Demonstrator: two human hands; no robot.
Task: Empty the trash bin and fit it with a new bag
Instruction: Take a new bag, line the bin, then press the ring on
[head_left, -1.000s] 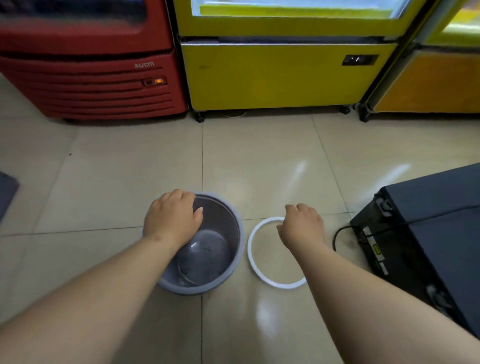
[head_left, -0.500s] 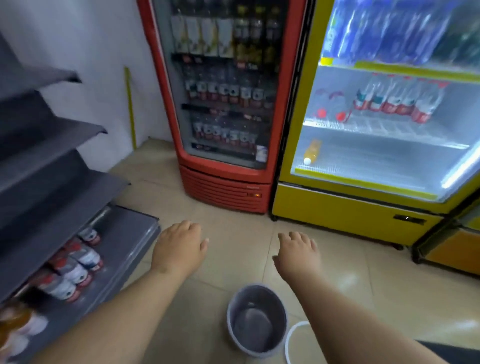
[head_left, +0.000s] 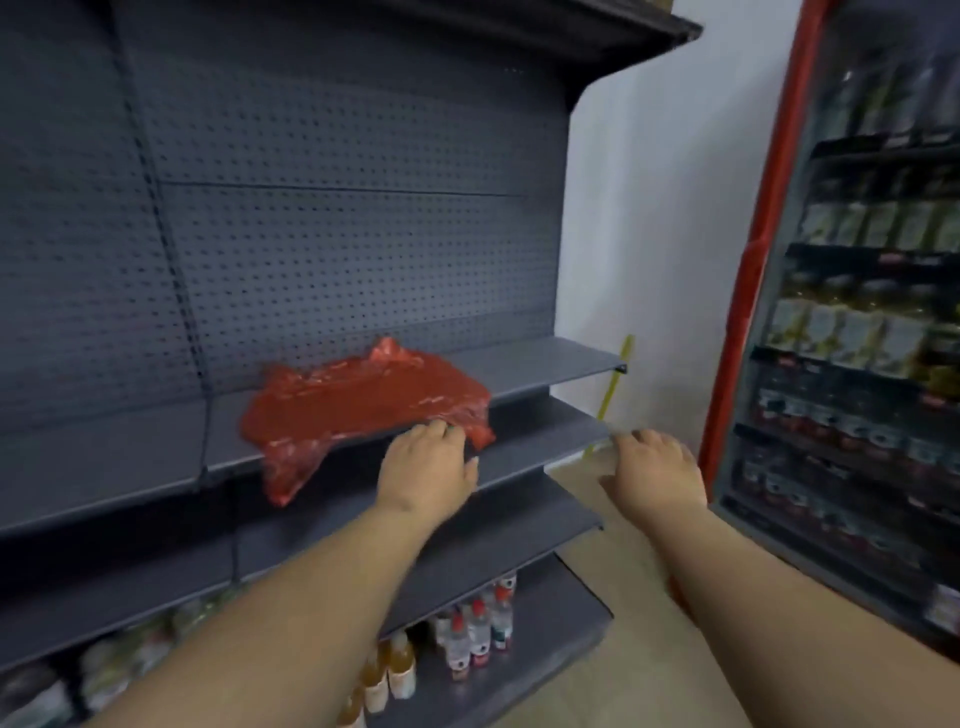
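**One red bag up for grabs on the shelf**

The red bag (head_left: 363, 395) lies flat on the grey shelf (head_left: 545, 358), with one corner drooping over the front lip at about 7 o'clock of the sheet. The left hand (head_left: 428, 460) is loosely spread, fingertips right at the bag's near edge, not pinching anything as far as I can see. The right hand (head_left: 654, 475) hangs at its 3 o'clock, relaxed and holding nothing. I'd pinch that near edge and slide it straight back, since thin film probably snags on the lip. There's open air in front of the shelves. The fridge (head_left: 857, 312) stands off at 3 o'clock and the bottles (head_left: 478, 623) sit low at 6. The bin isn't in view.
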